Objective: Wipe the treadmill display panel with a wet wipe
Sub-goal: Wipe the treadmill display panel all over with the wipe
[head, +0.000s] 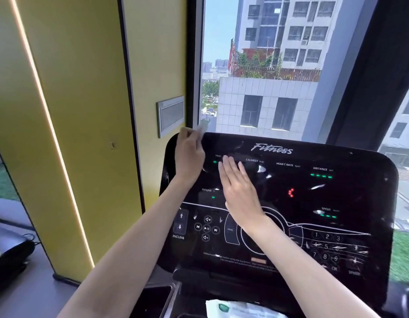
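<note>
Black glass display panel (pixel 290 198): left hand (pixel 188 154) pinches a blurred wet wipe (pixel 202 129) at its top-left corner; right hand (pixel 239 191) lies flat, fingers spread.

Panel (pixel 290 203) ahead, window (pixel 268 65) behind it, wall (pixel 84 111) to its left. Left hand (pixel 188 154) at panel's upper left corner, wipe (pixel 203 127) pinched above it. Right hand (pixel 239 191) flat on panel, just right of left hand. Wipes pack (pixel 240 309) below panel, near bottom edge.
</note>
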A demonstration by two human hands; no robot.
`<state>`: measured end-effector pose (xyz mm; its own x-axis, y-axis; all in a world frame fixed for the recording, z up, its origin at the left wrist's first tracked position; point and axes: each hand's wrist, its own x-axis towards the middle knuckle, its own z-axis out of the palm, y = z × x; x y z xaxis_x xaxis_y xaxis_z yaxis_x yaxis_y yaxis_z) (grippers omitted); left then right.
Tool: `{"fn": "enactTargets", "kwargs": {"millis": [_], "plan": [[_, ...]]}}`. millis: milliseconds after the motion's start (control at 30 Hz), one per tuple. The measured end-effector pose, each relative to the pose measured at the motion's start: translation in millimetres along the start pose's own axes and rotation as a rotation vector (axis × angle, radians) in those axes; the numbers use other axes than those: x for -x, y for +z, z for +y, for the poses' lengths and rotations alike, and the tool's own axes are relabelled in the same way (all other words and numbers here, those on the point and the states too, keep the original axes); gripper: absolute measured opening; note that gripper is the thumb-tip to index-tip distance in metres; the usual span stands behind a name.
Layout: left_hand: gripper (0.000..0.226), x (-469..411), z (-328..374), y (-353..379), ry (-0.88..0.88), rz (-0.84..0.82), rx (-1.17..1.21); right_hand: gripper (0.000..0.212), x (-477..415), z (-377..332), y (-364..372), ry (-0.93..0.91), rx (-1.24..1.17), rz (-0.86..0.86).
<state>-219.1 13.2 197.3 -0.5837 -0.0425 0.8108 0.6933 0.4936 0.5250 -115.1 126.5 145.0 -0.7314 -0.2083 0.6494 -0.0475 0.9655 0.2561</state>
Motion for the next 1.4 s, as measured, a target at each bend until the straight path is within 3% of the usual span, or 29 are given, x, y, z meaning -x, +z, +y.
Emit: {"fn": "enactTargets", "kwargs": {"millis": [67, 100, 233, 267, 367, 400, 567, 600, 700, 733, 867, 900, 1033, 1067, 1200, 1233, 1333, 1400], "plan": [[0.022, -3.6, -7.3, -3.6, -0.239, 0.156, 0.002, 0.063, -0.3, -0.7, 0.9, 0.008, -0.012, 0.012], [0.022, -1.4, -3.5, -3.3, -0.223, 0.146, -0.002, 0.064, -0.4, -1.1, 1.1, 0.013, -0.015, 0.011], [0.026, 7.7, 8.9, -0.9, 0.207, -0.159, -0.012, 0.065, -0.5, -0.1, 1.1, 0.01, -0.005, 0.011], [0.024, 4.3, 6.2, -2.3, 0.179, -0.14, -0.002, 0.067, -0.7, 0.2, 1.2, 0.006, -0.006, 0.01], [0.022, -3.4, 0.0, -5.6, -0.243, 0.116, 0.086, 0.071, -1.4, -1.1, 3.1, 0.012, 0.006, 0.003], [0.023, -2.4, 3.5, -4.1, -0.307, 0.146, 0.084, 0.069, -1.2, -1.9, 3.5, 0.016, 0.012, -0.003], [0.025, 2.8, 13.9, 2.9, 0.154, -0.139, -0.002, 0.062, -0.8, -0.1, 1.9, 0.001, 0.051, -0.016], [0.024, -1.1, 8.8, 1.3, 0.111, -0.112, 0.008, 0.061, -0.6, -0.3, 1.3, -0.002, 0.051, -0.011], [0.023, -6.0, 3.6, -2.6, -0.267, 0.125, 0.1, 0.059, -0.7, -3.5, 1.4, 0.012, 0.049, 0.003], [0.022, -4.1, 9.5, -1.1, -0.294, 0.13, 0.099, 0.059, -1.1, -5.2, 1.4, 0.022, 0.055, -0.003], [0.023, 5.3, 25.3, 5.4, 0.129, -0.159, 0.064, 0.064, -1.6, -4.6, -2.3, 0.015, 0.072, -0.031], [0.024, 1.4, 20.0, 4.1, 0.141, -0.161, 0.062, 0.066, -0.8, -2.0, -4.3, -0.006, 0.081, -0.037], [0.02, -7.8, 5.0, 0.1, -0.248, 0.131, 0.169, 0.077, 3.3, 10.2, -15.2, -0.016, 0.074, -0.043], [0.021, -4.6, 9.8, 2.2, -0.213, 0.12, 0.156, 0.079, 5.7, 12.5, -17.2, 0.026, 0.074, -0.037], [0.028, 4.8, 23.8, 12.6, 0.195, -0.169, 0.12, 0.088, 19.2, 22.0, -21.4, 0.231, 0.063, -0.034], [0.029, 1.5, 22.9, 12.6, 0.175, -0.186, 0.141, 0.089, 22.9, 25.8, -22.0, 0.26, 0.068, -0.051], [0.026, -1.2, 21.2, 7.0, -0.114, -0.046, 0.202, 0.09, 27.7, 37.4, -23.0, 0.324, 0.065, -0.071], [0.025, 5.7, 31.9, 8.3, -0.129, -0.02, 0.168, 0.087, 25.9, 40.2, -19.6, 0.33, 0.072, -0.06]]}}
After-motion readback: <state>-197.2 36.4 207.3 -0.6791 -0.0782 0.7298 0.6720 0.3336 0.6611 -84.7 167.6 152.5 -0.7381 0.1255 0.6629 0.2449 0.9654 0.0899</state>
